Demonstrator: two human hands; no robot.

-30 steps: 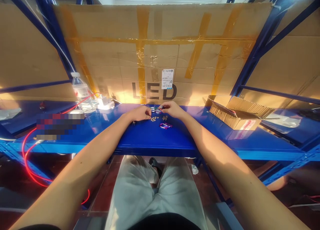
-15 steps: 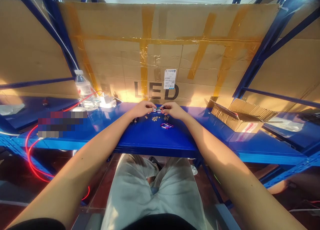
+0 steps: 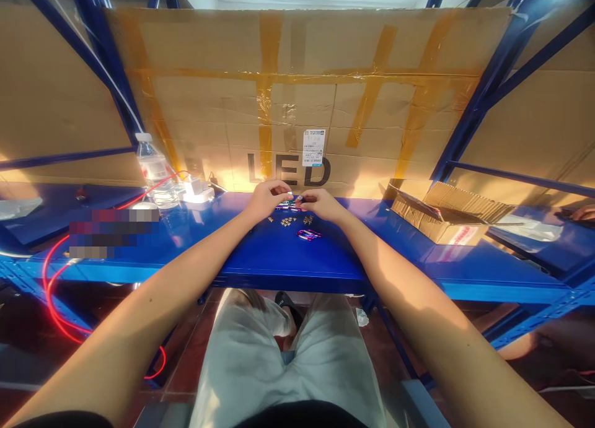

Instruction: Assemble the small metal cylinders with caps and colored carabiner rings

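Observation:
My left hand (image 3: 269,200) and my right hand (image 3: 321,205) meet over the far part of the blue table, fingertips closed in pinches and nearly touching. What sits between the fingertips is too small to make out. Just under them lie shiny, multicoloured slim pieces (image 3: 287,206), partly hidden by the fingers. Nearer to me are small brass-coloured parts in a middle heap (image 3: 288,222) and a right heap (image 3: 308,220), with a few strays (image 3: 270,219) on the left. A cluster of glossy purple and pink slim pieces (image 3: 309,235) rests in front of the right hand.
On the right stands an open cardboard box (image 3: 458,230). Left are a clear plastic bottle (image 3: 158,174), a white plug block (image 3: 198,189), a red cable (image 3: 49,285) and a blurred-out item (image 3: 109,230). A large cardboard sheet (image 3: 209,112) backs the blue table (image 3: 288,264).
My left fingertips have lifted slightly and the wrist has shifted, covering dark items that showed beside it. The right hand stays nearly in place. The whole view has drifted a little.

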